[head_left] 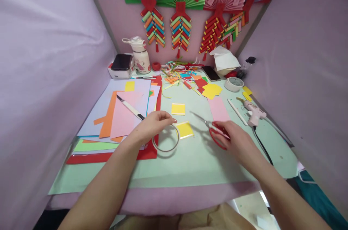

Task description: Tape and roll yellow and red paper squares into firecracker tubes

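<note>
My left hand (157,123) is closed on a thin roll of tape (178,138), which hangs as a ring below the fingers. In my right hand (233,136) is a pair of scissors (214,131) with red handles, its tips pointing up and left. Just right of the tape roll lies a yellow paper square (185,129) with pale strips along two edges. Farther back sits a second yellow square (178,108), also with pale edges. Left of my left hand, a white utility knife (130,107) rests on pink paper (126,123).
Coloured paper sheets (92,114) are stacked at left. Paper scraps (176,72), a phone (211,73) and a wide tape roll (234,83) lie at the back. At right are a glue gun (254,112) and a white stick (237,112). A bottle (141,59) stands at the back left.
</note>
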### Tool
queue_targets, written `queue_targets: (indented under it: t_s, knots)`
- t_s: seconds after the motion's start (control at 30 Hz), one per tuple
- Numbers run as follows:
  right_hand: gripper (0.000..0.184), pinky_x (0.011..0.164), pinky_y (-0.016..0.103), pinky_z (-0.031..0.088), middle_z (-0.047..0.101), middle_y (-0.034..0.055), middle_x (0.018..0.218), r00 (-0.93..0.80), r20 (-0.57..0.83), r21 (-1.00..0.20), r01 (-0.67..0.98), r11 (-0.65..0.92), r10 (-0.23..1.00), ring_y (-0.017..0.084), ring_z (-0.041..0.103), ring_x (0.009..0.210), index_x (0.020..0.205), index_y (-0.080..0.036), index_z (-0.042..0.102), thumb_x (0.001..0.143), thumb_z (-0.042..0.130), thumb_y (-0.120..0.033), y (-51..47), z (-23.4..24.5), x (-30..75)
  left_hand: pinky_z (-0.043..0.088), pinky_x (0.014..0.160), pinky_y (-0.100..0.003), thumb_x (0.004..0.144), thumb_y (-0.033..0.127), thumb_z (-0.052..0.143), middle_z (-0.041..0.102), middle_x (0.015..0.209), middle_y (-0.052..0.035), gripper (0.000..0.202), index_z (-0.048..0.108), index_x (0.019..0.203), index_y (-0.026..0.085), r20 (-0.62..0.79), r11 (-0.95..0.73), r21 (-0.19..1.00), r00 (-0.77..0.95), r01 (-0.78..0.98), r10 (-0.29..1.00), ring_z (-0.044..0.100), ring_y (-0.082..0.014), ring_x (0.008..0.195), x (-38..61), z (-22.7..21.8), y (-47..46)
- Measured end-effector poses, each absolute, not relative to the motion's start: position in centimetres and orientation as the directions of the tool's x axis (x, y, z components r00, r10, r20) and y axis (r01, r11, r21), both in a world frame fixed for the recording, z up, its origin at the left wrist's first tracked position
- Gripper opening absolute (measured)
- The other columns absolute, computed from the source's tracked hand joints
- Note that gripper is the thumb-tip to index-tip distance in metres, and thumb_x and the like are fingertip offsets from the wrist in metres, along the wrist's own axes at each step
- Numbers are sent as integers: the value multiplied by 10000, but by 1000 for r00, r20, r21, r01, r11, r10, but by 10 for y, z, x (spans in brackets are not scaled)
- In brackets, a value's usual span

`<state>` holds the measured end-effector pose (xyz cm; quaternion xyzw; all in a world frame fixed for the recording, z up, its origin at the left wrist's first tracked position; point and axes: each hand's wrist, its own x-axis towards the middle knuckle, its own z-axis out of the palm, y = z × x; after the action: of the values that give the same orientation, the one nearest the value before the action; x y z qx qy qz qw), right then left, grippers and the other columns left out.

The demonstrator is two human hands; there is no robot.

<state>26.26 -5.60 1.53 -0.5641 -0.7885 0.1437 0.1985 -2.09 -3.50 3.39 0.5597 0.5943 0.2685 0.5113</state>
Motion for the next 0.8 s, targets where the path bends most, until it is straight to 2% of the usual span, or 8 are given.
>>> queue_targets:
  t_s: [0.07,0.17,0.27,0.37,0.47,0.6,0.7,0.8]
  knots:
    - [298,704,327,452,638,87,995,-187,218,-444,855,267,958,230,601,879,1094,-204,546,857,527,-384,-22,11,246,190,420,-218,710,484,640,402,512,63,341,672,834,167,-342,283,908,155,310,927,294,-61,446,-23,40,-37]
    - [258,738,329,432,621,128,1003,-213,261,-373,877,302,942,246,572,917,1058,-138,557,865,510,-301,27,-4,213,130,415,-220,709,465,666,290,485,85,332,660,831,156,-367,325,919,182,225,912,202,-50,435,-24,41,-41]
    - [239,765,349,424,603,154,969,-258,247,-269,908,322,934,261,549,916,1039,-99,583,845,529,-227,56,-20,192,117,415,-221,732,440,656,455,566,49,301,636,815,151,-356,338,933,169,125,919,186,-36,437,-26,35,-42]
    - [262,826,379,425,571,163,1044,-318,325,-209,895,395,891,270,515,970,1076,-100,600,854,519,-213,52,-26,191,131,414,-214,750,415,645,622,809,-29,273,613,805,150,-334,330,943,108,51,936,207,-20,440,-31,26,-40]
    - [294,892,382,422,545,148,1165,-401,425,-186,838,512,811,263,478,1066,1151,-114,575,888,463,-186,17,-18,197,148,418,-204,760,406,642,638,818,-36,258,615,816,156,-339,337,940,47,49,939,243,-21,443,-35,20,-38]
    - [249,801,349,469,614,116,1043,-602,307,-101,750,654,737,226,542,956,1053,-130,614,870,451,-85,-41,-8,193,128,407,-197,766,407,639,645,774,-24,253,614,823,162,-360,360,932,-8,39,933,231,-19,427,-39,21,-37]
    - [275,760,350,479,626,117,1011,-681,224,-40,708,705,697,229,554,931,1031,-122,627,827,469,-27,-64,-12,186,161,399,-194,770,407,636,679,893,-41,250,614,836,168,-363,365,929,-35,66,931,275,-17,427,-40,23,-37]
    - [328,742,358,483,629,122,1040,-720,217,16,678,735,659,245,553,952,1085,-106,618,793,492,-25,-72,-20,181,230,414,-193,779,409,624,688,976,-41,240,611,833,176,-362,365,924,-45,113,931,377,-30,461,-40,24,-38]
